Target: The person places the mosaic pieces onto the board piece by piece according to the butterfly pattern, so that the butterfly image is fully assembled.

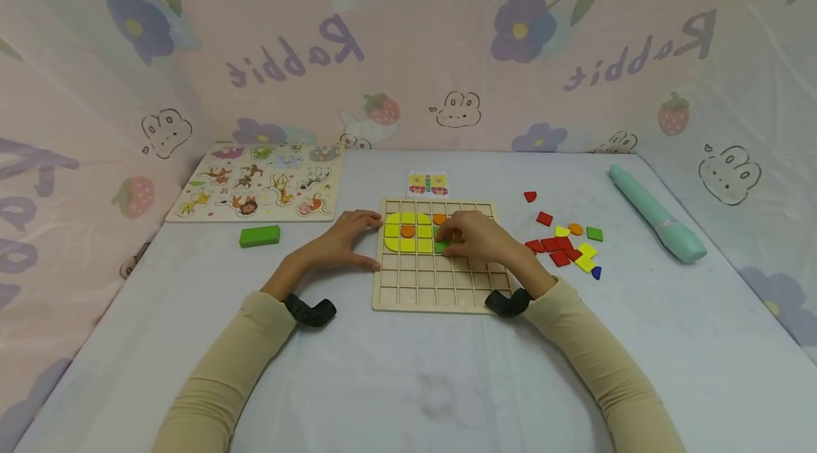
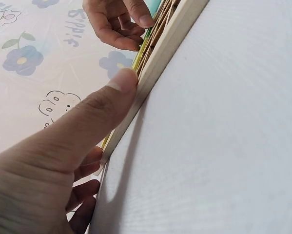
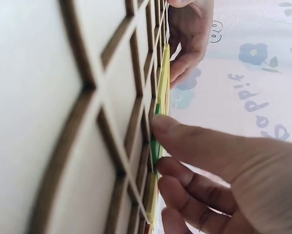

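Here, your left hand (image 1: 338, 240) spreads along the grid board's (image 1: 426, 278) left edge while your right hand (image 1: 475, 237) touches a green tile (image 1: 442, 246) on its upper half, pinch unclear, the tile probably light, stiff, best held by opposite edges.

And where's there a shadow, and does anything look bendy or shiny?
Left wrist view: a soft grey shadow on the table beside the board; right wrist view: the nearest grid bar looks bent; head view: dim, soft light, no strong glare.
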Tool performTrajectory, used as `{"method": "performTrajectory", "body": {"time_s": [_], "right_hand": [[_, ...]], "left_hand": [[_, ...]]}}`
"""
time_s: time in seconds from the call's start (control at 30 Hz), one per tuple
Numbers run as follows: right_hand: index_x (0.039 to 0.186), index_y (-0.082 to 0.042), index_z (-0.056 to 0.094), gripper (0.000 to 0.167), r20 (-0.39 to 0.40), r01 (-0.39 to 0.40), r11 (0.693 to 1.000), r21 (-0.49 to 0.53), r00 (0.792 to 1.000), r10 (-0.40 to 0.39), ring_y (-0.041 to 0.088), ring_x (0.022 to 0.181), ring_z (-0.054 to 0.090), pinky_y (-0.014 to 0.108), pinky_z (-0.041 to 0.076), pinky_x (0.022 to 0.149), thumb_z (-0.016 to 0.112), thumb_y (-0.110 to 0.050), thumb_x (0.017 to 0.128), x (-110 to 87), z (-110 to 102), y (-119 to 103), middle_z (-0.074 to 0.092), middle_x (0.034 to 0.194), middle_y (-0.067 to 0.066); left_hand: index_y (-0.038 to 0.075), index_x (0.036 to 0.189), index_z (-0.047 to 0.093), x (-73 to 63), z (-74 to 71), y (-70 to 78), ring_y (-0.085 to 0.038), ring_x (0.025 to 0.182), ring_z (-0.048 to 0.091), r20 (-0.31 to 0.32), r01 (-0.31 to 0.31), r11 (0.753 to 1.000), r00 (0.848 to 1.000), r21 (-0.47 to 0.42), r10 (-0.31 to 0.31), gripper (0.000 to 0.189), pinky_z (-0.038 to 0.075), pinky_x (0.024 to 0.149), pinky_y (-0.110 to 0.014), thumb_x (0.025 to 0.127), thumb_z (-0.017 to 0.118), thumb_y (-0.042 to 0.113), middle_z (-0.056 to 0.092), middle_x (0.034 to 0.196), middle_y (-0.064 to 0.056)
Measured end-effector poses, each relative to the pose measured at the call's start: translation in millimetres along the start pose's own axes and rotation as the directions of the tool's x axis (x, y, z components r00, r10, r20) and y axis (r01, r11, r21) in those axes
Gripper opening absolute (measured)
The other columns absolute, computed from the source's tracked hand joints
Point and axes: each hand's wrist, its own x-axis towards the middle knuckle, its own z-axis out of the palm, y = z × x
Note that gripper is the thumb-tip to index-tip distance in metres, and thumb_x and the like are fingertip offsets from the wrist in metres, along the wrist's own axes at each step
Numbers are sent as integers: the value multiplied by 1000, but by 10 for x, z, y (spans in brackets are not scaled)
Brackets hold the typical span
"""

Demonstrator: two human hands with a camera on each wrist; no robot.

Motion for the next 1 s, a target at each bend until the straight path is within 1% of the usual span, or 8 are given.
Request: {"method": "performTrajectory", "body": {"time_s": [0.13,0.27,0.37,0.47,0.6,0.73,0.83,1.0], "right_hand": [[93,-11,70,18,2,-7,1000,-5,1000,7,15,76,53,26,47,69,77,-19,78,6,1,1,63,87,-1],[94,-10,70,19,1,15,1000,4,1000,-15,17,77,54,27,47,69,76,-19,79,-1,-40,-17,64,88,0],[96,-7,70,20,-26,29,999,18,999,-29,19,78,55,29,47,69,75,-18,79,-44,-112,-22,65,88,1],[97,-7,70,20,-59,12,999,33,998,-10,18,78,54,30,46,68,73,-18,81,-141,-208,11,64,86,0],[98,-7,69,20,-83,-36,999,30,996,39,15,77,53,28,47,66,72,-20,83,-345,-344,154,62,84,-2],[98,-7,69,18,-116,-84,996,-3,990,83,14,75,53,27,47,64,71,-17,83,-626,-483,345,62,84,-2],[98,-6,69,17,-141,-140,990,-23,981,136,16,75,53,26,48,63,70,-15,84,-845,-579,473,62,83,-1],[98,-4,68,18,-160,-242,969,-52,960,231,18,77,53,24,48,60,69,-16,84,-1162,-678,661,61,83,2]], "left_hand": [[8,136,44,-10,-10,14,-25,136,22,-2,-1,1000,1000,-5,1,82,20,111,-44,71,78,46,32,146,-5],[8,136,44,-20,-22,25,-25,135,22,-3,-3,1000,1000,-6,3,82,20,111,-45,71,78,46,33,146,-6],[8,135,44,-18,-21,29,-26,135,23,-3,-8,1000,1000,-6,8,82,21,111,-45,71,78,46,33,146,-6],[8,135,44,-14,-18,30,-25,135,23,1,-7,1000,1000,-5,7,82,21,111,-45,72,77,46,33,145,-6],[8,136,44,-7,-17,25,-26,135,23,3,1,1000,1000,0,-1,81,21,111,-45,72,77,46,33,145,-6],[7,135,44,-4,-14,26,-26,135,23,2,3,1000,1000,3,-3,81,20,111,-45,72,78,44,33,145,-7],[7,135,44,-6,-14,25,-26,135,23,0,-1,1000,1000,1,1,81,20,111,-45,71,78,44,33,145,-7],[7,135,44,-8,-13,37,-26,135,22,4,-5,1000,1000,-15,5,81,20,111,-46,71,78,46,32,145,-6]]}}
